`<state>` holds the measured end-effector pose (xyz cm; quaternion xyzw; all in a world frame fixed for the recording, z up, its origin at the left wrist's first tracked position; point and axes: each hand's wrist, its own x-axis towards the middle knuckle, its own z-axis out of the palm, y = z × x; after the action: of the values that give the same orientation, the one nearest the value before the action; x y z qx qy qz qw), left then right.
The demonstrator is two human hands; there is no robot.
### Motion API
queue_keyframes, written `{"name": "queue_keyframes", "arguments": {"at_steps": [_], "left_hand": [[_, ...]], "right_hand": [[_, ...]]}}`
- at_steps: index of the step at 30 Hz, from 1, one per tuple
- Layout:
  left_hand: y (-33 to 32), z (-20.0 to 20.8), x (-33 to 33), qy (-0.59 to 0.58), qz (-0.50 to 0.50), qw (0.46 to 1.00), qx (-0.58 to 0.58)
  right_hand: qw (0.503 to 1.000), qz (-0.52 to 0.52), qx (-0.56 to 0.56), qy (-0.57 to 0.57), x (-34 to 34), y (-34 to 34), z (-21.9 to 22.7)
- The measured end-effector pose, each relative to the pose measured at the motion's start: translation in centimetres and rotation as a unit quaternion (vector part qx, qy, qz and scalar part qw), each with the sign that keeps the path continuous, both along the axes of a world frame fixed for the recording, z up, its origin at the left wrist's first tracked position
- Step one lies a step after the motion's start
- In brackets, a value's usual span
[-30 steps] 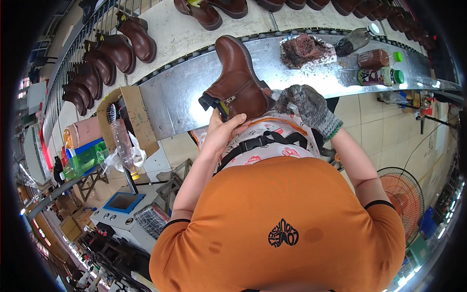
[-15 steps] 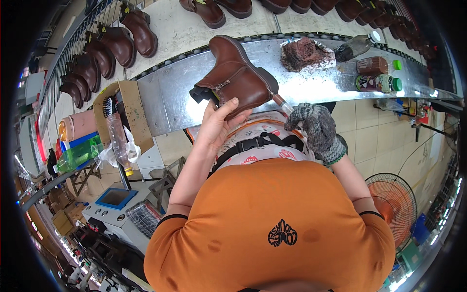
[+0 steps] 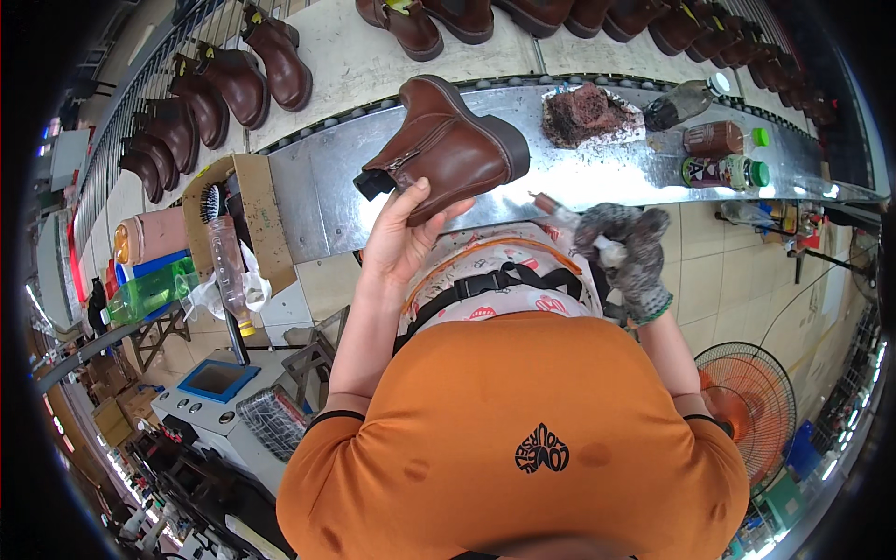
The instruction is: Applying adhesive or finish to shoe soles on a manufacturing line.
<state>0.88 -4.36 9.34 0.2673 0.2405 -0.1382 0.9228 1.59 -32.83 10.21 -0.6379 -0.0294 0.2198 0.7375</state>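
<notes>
A brown leather ankle boot with a side zipper and a dark sole is tilted above the metal ledge. My bare left hand grips it from below, the thumb pressed on the leather near the zipper. My right hand, in a grey knit glove, is closed around a slim brush-like applicator with a brown tip and a pale handle. That tip points toward the boot but is apart from it. Glove fingers hide most of the handle. On the ledge beyond lies a crumbly, dark reddish-brown sponge-like block on crumpled wrapping.
Brown boots line the far conveyor on both sides. Bottles stand or lie on the ledge at right. A cardboard box with a hairbrush sits at left, a plastic bottle beside it. An orange fan is at lower right.
My right hand has drawn the applicator away from the boot's sole edge, which its tip reached before. The boot has turned and shifted slightly left in my left hand.
</notes>
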Motion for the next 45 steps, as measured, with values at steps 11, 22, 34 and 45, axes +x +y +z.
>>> {"name": "queue_keyframes", "arguments": {"at_steps": [11, 22, 34, 45], "left_hand": [[10.9, -1.7, 11.5, -0.090, 0.028, 0.962, 0.258], [16.9, -5.2, 27.5, 0.105, -0.023, 0.695, 0.711], [24.2, -12.9, 26.6, 0.232, 0.110, 0.499, 0.828], [24.2, -11.0, 26.8, 0.277, -0.004, 0.466, 0.840]], "right_hand": [[0.971, -0.235, 0.020, 0.026, 3.5, 1.1, -10.3], [0.918, -0.212, -0.330, -0.059, 4.2, 0.3, -17.1], [0.882, -0.160, -0.442, -0.025, 3.5, -0.4, -18.1], [0.848, -0.121, -0.510, -0.072, 4.7, 1.0, -13.7]]}}
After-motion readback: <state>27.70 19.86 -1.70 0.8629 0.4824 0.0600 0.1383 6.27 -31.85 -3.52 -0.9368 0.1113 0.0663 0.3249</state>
